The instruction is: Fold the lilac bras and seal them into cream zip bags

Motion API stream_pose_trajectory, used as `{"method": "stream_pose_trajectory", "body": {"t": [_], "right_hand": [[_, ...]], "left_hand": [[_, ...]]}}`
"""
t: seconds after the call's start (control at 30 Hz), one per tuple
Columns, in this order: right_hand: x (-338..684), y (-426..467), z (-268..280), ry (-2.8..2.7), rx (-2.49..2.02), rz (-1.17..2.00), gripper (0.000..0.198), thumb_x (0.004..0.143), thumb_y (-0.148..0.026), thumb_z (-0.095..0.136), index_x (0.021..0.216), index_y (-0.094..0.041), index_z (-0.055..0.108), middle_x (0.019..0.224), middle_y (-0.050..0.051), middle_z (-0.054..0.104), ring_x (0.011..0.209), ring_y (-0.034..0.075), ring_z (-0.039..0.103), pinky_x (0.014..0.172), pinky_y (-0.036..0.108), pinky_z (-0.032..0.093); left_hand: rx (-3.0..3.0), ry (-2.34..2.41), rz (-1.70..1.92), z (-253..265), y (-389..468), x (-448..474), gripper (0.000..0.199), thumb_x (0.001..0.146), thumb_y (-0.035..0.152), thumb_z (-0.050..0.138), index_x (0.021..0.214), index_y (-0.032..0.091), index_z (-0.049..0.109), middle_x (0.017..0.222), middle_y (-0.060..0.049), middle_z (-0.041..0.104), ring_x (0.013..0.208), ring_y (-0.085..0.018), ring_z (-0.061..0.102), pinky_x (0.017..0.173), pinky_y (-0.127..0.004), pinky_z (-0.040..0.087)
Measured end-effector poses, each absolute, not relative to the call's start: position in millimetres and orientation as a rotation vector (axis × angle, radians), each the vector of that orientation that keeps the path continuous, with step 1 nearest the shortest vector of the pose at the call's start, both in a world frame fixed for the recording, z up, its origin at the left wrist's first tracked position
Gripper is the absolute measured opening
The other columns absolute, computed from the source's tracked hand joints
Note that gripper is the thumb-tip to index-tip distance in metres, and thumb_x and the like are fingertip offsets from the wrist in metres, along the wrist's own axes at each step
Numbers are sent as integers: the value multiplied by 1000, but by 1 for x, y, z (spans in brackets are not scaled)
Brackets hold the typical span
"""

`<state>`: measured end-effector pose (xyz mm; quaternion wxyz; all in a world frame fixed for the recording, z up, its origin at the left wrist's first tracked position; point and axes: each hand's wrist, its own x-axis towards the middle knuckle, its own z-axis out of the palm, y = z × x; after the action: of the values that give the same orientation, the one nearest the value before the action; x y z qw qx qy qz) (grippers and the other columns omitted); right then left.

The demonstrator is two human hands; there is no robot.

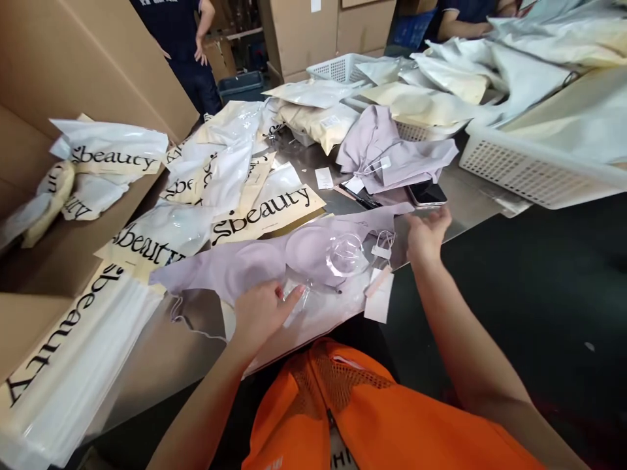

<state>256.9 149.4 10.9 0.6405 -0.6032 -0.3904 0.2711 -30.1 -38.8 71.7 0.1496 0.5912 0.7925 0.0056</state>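
A lilac bra (245, 261) lies spread on the metal table in front of me, its cups side by side. My left hand (262, 310) rests at the lower edge of its left cup, thumb stretched out; some fingertips are hidden. Beside that thumb is a piece of clear plastic (298, 301). On the right cup sits a round clear plastic insert (347, 254). My right hand (428, 235) is open beyond the bra's right end, holding nothing. A white tag (379, 297) on a cord hangs over the table edge. Under the bra lies a printed bag (269, 212).
Filled printed bags (206, 176) are heaped at left, beside an open carton (83, 59). More lilac garments (386, 150), a phone (427, 193) and a pen (360, 196) lie behind the bra. White baskets (539, 170) hold bags at right. A person (181, 52) stands behind.
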Motion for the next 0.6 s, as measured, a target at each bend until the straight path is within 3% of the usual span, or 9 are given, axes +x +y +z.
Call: {"method": "stream_pose_trajectory", "body": {"t": [0.1, 0.23, 0.37, 0.43, 0.5, 0.6], "right_hand": [[248, 113, 2, -1187, -1388, 369, 62, 74, -37, 70, 129, -20, 48, 135, 13, 50, 122, 29, 51, 101, 51, 44], [222, 83, 7, -1738, -1269, 645, 57, 80, -56, 69, 121, -17, 62, 104, 11, 69, 100, 28, 62, 93, 48, 48], [212, 71, 20, -1769, -1115, 934, 34, 82, -52, 71, 93, -19, 68, 90, 7, 71, 85, 23, 66, 83, 39, 53], [218, 60, 26, -1678, -914, 1094, 23, 84, -42, 72, 85, -20, 64, 93, 6, 72, 88, 21, 68, 79, 35, 56], [230, 45, 31, -1641, -739, 1161, 15, 84, -31, 74, 87, -22, 62, 93, 5, 72, 88, 20, 70, 76, 32, 58], [249, 22, 37, -1728, -680, 999, 24, 79, -20, 79, 99, -26, 68, 86, 3, 72, 76, 18, 69, 68, 29, 57]], "left_hand": [[1655, 2350, -37, 67, -27, -23, 46, 84, 68, 50, 82, 22, 57, 73, -4, 66, 74, -27, 63, 58, -32, 28], [1671, 2319, -76, 59, -26, -20, 39, 86, 61, 55, 94, 22, 57, 84, -6, 69, 78, -29, 65, 60, -33, 31], [1650, 2228, 72, 51, -38, -18, 49, 85, 57, 58, 118, 21, 53, 92, -8, 70, 84, -31, 65, 65, -36, 37], [1660, 2096, 197, 47, -49, -19, 41, 84, 53, 61, 111, 22, 57, 89, -6, 68, 83, -28, 65, 68, -36, 39], [1701, 1951, 305, 42, -62, -19, 26, 85, 49, 59, 92, 23, 59, 84, -5, 67, 80, -25, 64, 68, -35, 41], [1725, 1845, 451, 37, -82, -13, 21, 90, 44, 51, 83, 25, 58, 81, -4, 68, 76, -23, 65, 66, -35, 45]]}}
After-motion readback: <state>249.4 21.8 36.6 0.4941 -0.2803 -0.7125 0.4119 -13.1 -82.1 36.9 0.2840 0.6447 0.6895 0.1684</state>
